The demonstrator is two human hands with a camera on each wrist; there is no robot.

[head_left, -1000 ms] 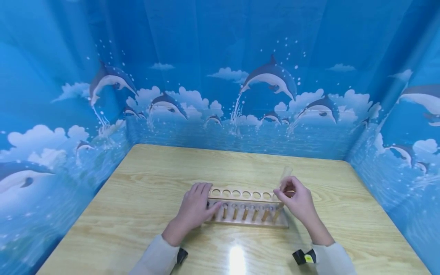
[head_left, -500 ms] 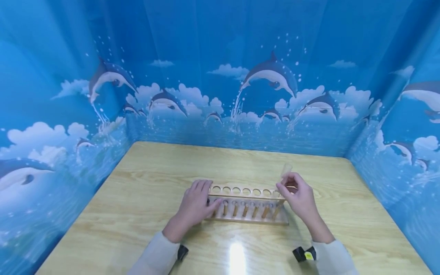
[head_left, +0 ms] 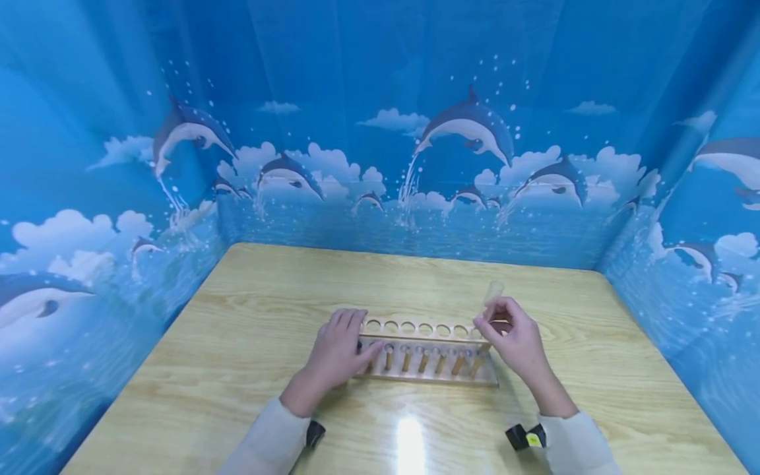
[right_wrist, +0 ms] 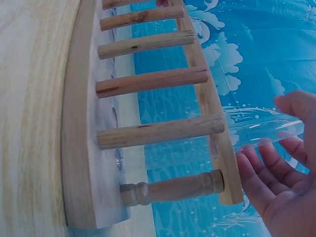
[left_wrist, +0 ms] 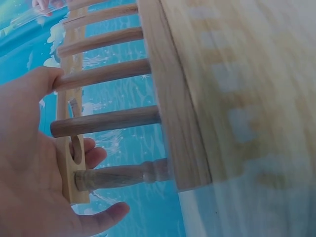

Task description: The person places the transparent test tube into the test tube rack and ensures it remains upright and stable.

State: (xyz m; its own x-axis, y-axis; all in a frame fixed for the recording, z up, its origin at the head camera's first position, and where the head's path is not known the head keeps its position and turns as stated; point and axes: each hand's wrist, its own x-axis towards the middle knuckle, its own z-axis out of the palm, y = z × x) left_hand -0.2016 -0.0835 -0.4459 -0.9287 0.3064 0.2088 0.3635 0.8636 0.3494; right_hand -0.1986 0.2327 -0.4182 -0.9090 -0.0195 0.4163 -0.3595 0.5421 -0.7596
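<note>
A wooden test tube rack (head_left: 426, 380) stands on the table, with a row of round holes in its upper bar and several upright pegs below. My left hand (head_left: 337, 346) grips the rack's left end; in the left wrist view its thumb touches a peg (left_wrist: 103, 75) and other fingers lie behind the holed bar. At the right end, my right hand (head_left: 515, 336) holds a clear glass test tube (head_left: 493, 292) near its upper part. The right wrist view shows the test tube (right_wrist: 256, 131) passing through the end hole, its lower part behind the pegs.
The rack stands on a light wood-grain table (head_left: 285, 284). Blue curtains (head_left: 356, 79) with dolphins enclose the back and both sides. Each wrist carries a black strap device, such as the right wrist device (head_left: 518, 438).
My right fingers have shifted slightly at the test tube, which stays tilted at the rack's right end. The head view has moved a little. My left hand keeps its place on the rack.
</note>
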